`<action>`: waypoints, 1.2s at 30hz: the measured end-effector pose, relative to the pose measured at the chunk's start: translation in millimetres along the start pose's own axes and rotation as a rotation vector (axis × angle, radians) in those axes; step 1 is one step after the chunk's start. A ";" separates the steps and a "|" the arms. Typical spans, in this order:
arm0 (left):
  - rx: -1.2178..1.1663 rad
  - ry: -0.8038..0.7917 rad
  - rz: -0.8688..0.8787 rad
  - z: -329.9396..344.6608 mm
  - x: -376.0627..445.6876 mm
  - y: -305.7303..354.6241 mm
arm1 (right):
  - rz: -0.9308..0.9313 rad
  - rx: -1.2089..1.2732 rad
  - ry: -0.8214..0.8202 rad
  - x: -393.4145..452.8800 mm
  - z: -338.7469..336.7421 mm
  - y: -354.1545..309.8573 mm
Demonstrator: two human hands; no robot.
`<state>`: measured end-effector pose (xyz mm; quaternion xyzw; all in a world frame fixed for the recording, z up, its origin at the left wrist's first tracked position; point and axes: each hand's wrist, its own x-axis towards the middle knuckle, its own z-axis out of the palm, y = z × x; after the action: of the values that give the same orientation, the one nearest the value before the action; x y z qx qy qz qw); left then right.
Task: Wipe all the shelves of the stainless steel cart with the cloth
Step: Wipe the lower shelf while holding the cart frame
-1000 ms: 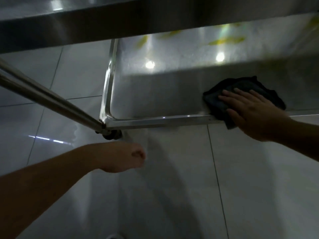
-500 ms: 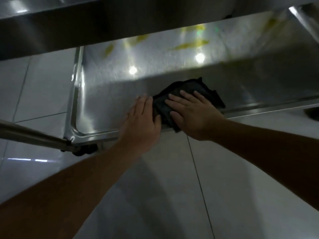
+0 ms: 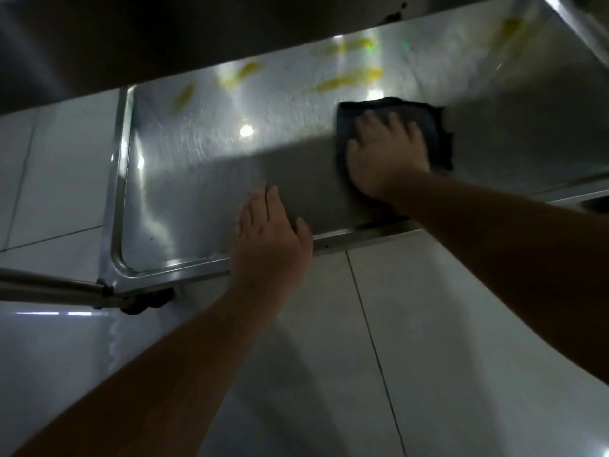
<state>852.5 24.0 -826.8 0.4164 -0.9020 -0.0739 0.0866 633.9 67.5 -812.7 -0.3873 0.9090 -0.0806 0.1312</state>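
A: Where is the cloth?
B: The right hand (image 3: 387, 156) presses the dark cloth (image 3: 425, 127) flat, fingers spread, on the cart's bottom shelf (image 3: 184, 192).
A: And the other hand?
B: At seven o'clock from it, the left hand (image 3: 270, 239) rests open-palmed on the shelf's near rim. Yellow smears (image 3: 346, 80) lie at eleven o'clock.

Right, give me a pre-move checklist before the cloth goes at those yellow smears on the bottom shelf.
1. Cloth flat under the right hand: ok.
2. Left hand resting on the shelf's front rim, bracing: ok.
3. Yellow smears remain beyond the cloth, toward the back: not ok, unwiped.
4. Path from cloth to smears free of objects: ok.
5. Upper shelf overhangs the back of the bottom shelf; clearance for the hand: cannot tell.
6. Caster locked: cannot tell.
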 end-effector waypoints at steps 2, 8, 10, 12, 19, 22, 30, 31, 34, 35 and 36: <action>0.037 -0.045 -0.038 -3.6 0.1 1.6 | -0.259 -0.029 -0.075 -2.1 8.9 -37.9; 0.126 -0.139 -0.051 -8.1 1.9 1.6 | -0.425 -0.062 -0.036 -3.1 7.1 -16.8; 0.115 -0.128 -0.050 -9.7 0.3 4.1 | -0.218 -0.051 0.065 12.1 -3.6 22.3; 0.123 -0.130 -0.045 -10.6 -1.1 6.7 | 0.028 -0.001 0.096 24.7 -13.0 56.8; 0.259 -0.172 -0.048 -13.5 -0.6 12.4 | 0.006 0.052 0.025 20.5 13.5 -34.5; 0.192 -0.193 -0.068 -17.5 0.9 13.5 | -0.438 0.005 -0.111 7.8 25.9 -84.4; 0.067 -0.190 -0.092 -21.9 -1.0 13.3 | -0.266 -0.080 0.012 29.0 -9.1 45.8; 0.045 -0.178 -0.091 -22.1 -0.4 12.3 | -0.155 -0.073 0.044 34.3 -20.0 79.6; 0.023 -0.161 -0.089 -23.6 -0.6 13.2 | 0.176 -0.019 0.092 36.2 -53.4 174.5; 0.033 -0.161 -0.089 -23.5 -1.2 13.8 | 0.249 -0.010 0.090 34.6 -59.9 191.7; 0.047 -0.159 -0.085 -23.2 -1.7 14.9 | 0.294 -0.003 0.088 34.0 -62.6 199.4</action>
<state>847.7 33.4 -801.4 0.4492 -0.8889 -0.0894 0.0017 456.3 182.6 -808.5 -0.2460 0.9610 -0.0763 0.1010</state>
